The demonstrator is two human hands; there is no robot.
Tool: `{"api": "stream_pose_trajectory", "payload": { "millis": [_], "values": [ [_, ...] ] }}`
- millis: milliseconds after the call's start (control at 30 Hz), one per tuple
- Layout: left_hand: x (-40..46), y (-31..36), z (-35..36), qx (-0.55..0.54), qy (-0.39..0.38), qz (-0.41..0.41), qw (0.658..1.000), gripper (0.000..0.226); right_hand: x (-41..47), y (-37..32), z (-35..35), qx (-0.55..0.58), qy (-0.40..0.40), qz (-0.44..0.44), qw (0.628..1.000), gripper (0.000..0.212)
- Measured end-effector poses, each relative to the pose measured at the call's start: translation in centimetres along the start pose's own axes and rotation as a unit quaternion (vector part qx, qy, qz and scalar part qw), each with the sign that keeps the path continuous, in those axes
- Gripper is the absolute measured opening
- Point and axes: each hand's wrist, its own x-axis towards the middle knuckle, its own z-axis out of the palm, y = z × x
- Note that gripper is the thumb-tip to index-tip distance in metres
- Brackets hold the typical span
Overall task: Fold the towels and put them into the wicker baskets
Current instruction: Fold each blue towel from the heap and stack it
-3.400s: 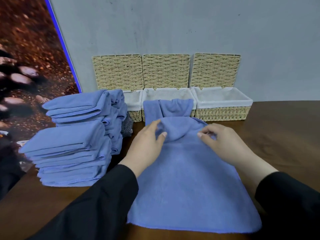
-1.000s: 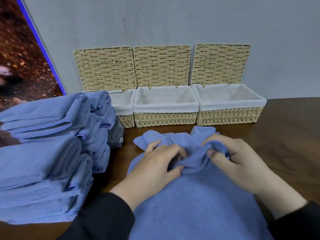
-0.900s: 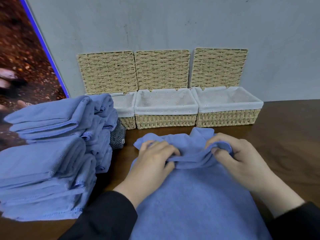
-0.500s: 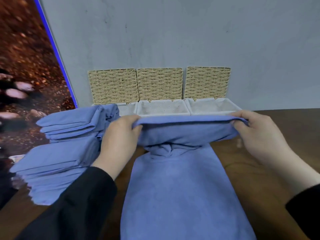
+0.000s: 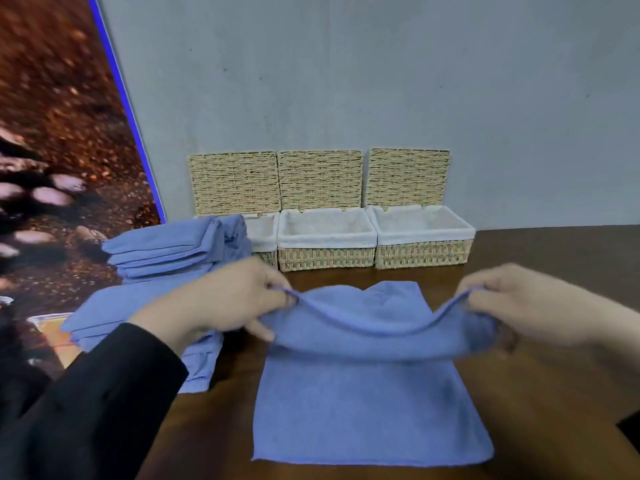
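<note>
I hold up one edge of the blue towel (image 5: 370,403) with both my hands.

My left hand (image 5: 225,303) pinches one corner and my right hand (image 5: 530,306) pinches the other, so the edge sags between them. The rest of the towel lies flat on the brown table (image 5: 554,393) in front of me. Three wicker baskets (image 5: 327,259) with white cloth inside stand by the wall. A pile of folded blue towels (image 5: 162,251) sits on my left.

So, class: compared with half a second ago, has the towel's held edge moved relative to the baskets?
Yes. The held edge has come toward the person, away from the baskets.
</note>
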Motion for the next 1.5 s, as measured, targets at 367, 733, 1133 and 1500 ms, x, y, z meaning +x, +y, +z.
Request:
{"api": "stream_pose_trajectory", "payload": {
  "millis": [367, 733, 1133, 1500],
  "values": [
    [4.8, 5.3, -3.7, 0.01, 0.529, 0.209, 0.822, 0.035, 5.9, -4.2, -1.6, 0.11, 0.433, -0.137, 0.884, 0.025],
    [0.0, -8.8, 10.2, 0.096, 0.233, 0.166, 0.953, 0.03, 1.1, 6.3, 13.2, 0.042, 0.11, -0.115, 0.986, 0.03],
    [-1.6, -8.9, 10.0, 0.02, 0.31, 0.223, 0.924, 0.024, -0.3, 6.0, 11.3, 0.013, 0.306, -0.216, 0.927, 0.012],
    [-3.9, -10.0, 11.5, -0.002, 0.153, 0.208, 0.966, 0.02, -3.5, 8.1, 13.1, -0.046, 0.134, -0.203, 0.969, 0.008]
  ]
}}
